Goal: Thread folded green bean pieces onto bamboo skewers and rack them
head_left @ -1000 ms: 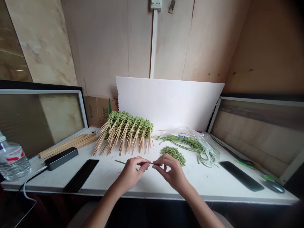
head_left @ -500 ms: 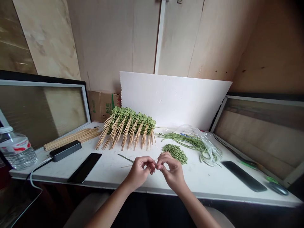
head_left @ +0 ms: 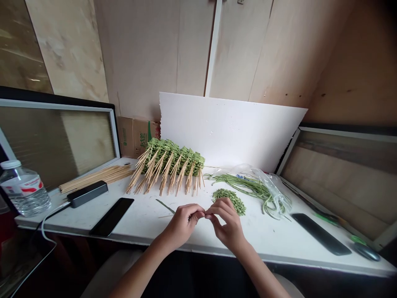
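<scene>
My left hand (head_left: 183, 223) and my right hand (head_left: 226, 221) meet fingertip to fingertip above the near middle of the white table (head_left: 273, 240). Both are pinched on a thin green bean piece (head_left: 205, 215) that barely shows between the fingers. A bamboo skewer with a green piece (head_left: 164, 205) lies on the table just left of my left hand. A small pile of cut bean pieces (head_left: 231, 198) sits right behind my right hand. Finished bean skewers (head_left: 169, 163) are stacked in a row further back.
Long green beans on a plastic bag (head_left: 254, 186) lie at the right back. Bare skewers (head_left: 96, 177), a black power bank (head_left: 87, 193) and a phone (head_left: 112, 216) lie left; a water bottle (head_left: 23, 189) far left. Another phone (head_left: 321, 234) and green scissors (head_left: 335, 221) lie right.
My hands have drawn close together and pinched; the skewer that spanned them a second ago now lies on the table to the left. The camera view has shifted slightly.
</scene>
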Action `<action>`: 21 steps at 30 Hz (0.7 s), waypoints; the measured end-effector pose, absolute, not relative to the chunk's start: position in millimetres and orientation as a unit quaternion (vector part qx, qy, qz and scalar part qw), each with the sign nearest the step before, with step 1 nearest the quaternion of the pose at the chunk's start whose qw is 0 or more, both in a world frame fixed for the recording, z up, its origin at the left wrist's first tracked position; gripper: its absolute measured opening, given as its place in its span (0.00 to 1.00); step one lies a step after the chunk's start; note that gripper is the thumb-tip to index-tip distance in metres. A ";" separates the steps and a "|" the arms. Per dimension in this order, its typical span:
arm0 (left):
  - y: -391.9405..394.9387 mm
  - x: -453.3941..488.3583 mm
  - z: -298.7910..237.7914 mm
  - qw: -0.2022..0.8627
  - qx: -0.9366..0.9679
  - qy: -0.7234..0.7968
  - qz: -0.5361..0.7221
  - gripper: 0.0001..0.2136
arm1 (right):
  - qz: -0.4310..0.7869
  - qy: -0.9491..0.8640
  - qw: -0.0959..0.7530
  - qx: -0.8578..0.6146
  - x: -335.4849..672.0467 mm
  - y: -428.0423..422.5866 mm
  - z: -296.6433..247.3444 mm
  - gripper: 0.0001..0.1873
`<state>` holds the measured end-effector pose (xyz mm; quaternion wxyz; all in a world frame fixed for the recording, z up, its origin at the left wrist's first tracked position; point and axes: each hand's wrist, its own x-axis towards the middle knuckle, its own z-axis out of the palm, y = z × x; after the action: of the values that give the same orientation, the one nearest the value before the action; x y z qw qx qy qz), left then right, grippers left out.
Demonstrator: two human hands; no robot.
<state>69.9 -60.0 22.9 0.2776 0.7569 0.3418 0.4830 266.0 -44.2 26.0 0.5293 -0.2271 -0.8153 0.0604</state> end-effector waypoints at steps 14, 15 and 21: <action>-49.7 78.4 3.9 0.505 0.647 0.290 0.492 0.21 | 0.433 -0.602 0.587 -0.324 246.4 -40.0 -6.9 0.13; -47.9 76.7 3.9 0.500 0.646 0.298 0.494 0.22 | 0.388 -0.619 0.584 -0.353 251.2 -34.5 -7.7 0.12; -35.7 68.9 -5.3 0.460 0.640 0.361 0.499 0.22 | 0.153 -0.766 0.423 -0.460 284.3 6.1 -31.6 0.09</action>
<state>68.9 -35.7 -5.3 0.4597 0.6401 0.3608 0.4989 284.3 6.1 -31.6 0.4229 -0.4600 -0.7656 0.1529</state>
